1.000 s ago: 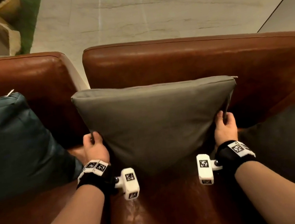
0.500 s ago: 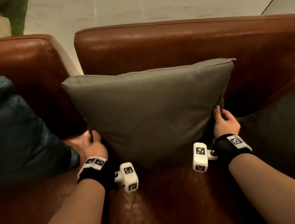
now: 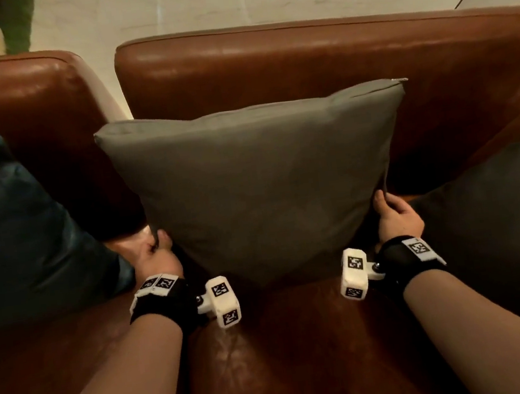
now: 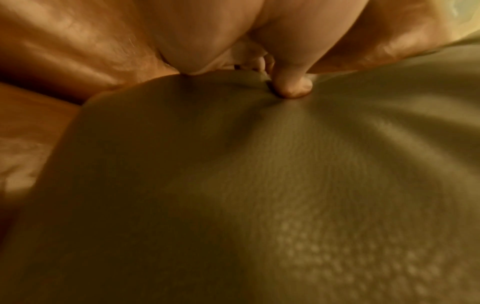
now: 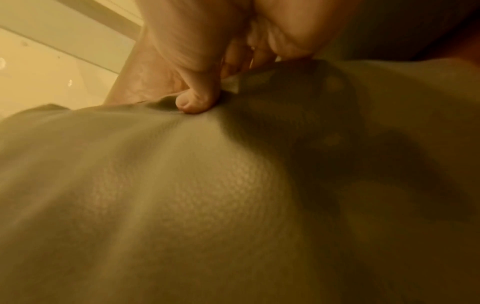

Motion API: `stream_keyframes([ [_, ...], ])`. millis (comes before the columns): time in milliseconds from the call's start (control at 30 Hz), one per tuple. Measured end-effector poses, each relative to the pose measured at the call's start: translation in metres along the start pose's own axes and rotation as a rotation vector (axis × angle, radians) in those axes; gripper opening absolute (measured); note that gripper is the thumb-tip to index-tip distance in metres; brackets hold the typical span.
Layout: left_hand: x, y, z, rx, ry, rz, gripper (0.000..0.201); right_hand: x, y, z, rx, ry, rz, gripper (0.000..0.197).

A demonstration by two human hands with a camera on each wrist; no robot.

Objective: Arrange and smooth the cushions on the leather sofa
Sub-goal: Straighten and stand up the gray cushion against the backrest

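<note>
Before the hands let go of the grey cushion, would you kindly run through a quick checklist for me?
1. Left hand grips the grey cushion's lower corner: ok.
2. Right hand grips the opposite corner: ok.
3. Cushion upright against the sofa backrest: ok.
4. Top edge level: not ok, the right corner sits higher.
5. Clear of the teal cushion: ok.
6. Bottom edge resting on the seat: cannot tell.

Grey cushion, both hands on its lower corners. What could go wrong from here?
1. The left hand and right hand only pinch the grey cushion at its edge seams; the fabric may slip out or stay puckered once released.
2. The cushion stands upright against the sofa backrest; released, it may tip forward.
3. The dark teal cushion sits close to the left hand and may get nudged.
</note>
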State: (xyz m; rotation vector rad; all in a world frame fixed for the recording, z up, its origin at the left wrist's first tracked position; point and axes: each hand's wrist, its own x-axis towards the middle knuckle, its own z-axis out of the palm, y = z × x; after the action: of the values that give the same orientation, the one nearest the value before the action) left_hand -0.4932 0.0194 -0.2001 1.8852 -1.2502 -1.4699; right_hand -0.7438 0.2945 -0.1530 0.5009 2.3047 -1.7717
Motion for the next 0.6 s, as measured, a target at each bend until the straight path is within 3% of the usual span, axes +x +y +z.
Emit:
stream_keyframes([
  [100, 0.001, -0.014, -0.005, 0.04, -0.044, 0.048, 0.048, -0.001, 0.011, -0.005, -0.048, -0.071, 0.033, 0.02],
  [233, -0.006, -0.035, -0.012, 0.081, -0.161, -0.105, 0.062, 0.0, 0.043, -0.019, 0.01, -0.253, 0.205, 0.023],
  [267, -0.011, -0.032, -0.012, 0.13, -0.179, -0.096, 0.06, -0.001, 0.048, -0.02, -0.056, -0.262, 0.186, 0.027],
  [333, -0.007, -0.028, -0.009, 0.184, -0.169, -0.056, 0.048, -0.001, 0.046, -0.016, -0.198, -0.148, 0.089, 0.028],
  [467, 0.0, -0.02, -0.006, 0.165, -0.09, -0.112, 0.045, 0.005, 0.036, -0.01, -0.189, 0.005, 0.002, 0.018],
  [600, 0.007, -0.036, -0.016, -0.039, -0.097, -0.125, 0.029, 0.003, 0.049, -0.019, -0.228, -0.073, 0.059, 0.018],
])
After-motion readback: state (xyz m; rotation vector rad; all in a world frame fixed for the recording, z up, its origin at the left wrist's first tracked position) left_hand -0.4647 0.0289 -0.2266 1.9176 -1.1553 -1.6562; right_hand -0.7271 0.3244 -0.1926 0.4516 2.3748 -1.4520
